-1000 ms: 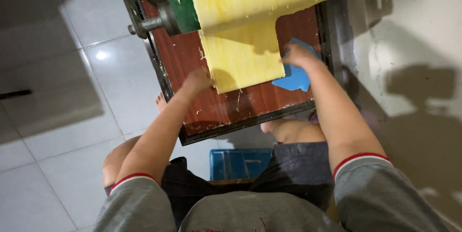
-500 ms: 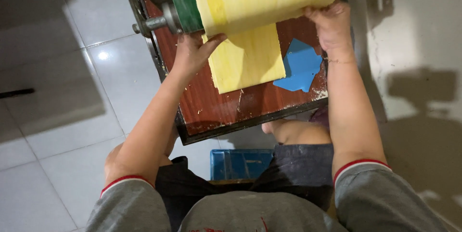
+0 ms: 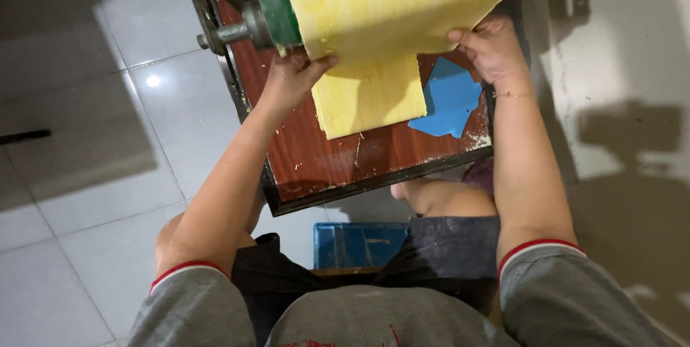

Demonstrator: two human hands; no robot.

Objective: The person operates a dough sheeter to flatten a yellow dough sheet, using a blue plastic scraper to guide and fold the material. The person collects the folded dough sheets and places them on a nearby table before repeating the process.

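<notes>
A wide yellow dough sheet [image 3: 388,9] hangs from a green roller machine [image 3: 269,2] over a reddish-brown wooden board [image 3: 359,156]. A narrower yellow strip [image 3: 370,99] lies below it on the board. My left hand [image 3: 291,77] grips the sheet's lower left edge, thumb on top. My right hand [image 3: 492,48] pinches the sheet's lower right edge. A blue flat piece [image 3: 449,99] lies on the board under my right wrist.
A metal shaft [image 3: 230,32] sticks out of the machine's left side. A blue crate [image 3: 359,245] sits on the floor between my knees. White floor tiles [image 3: 108,174] spread to the left, a pale floor [image 3: 618,102] to the right.
Both hands have risen from the board to the hanging sheet's lower edge and taken hold of it. The right hand left the blue piece uncovered.
</notes>
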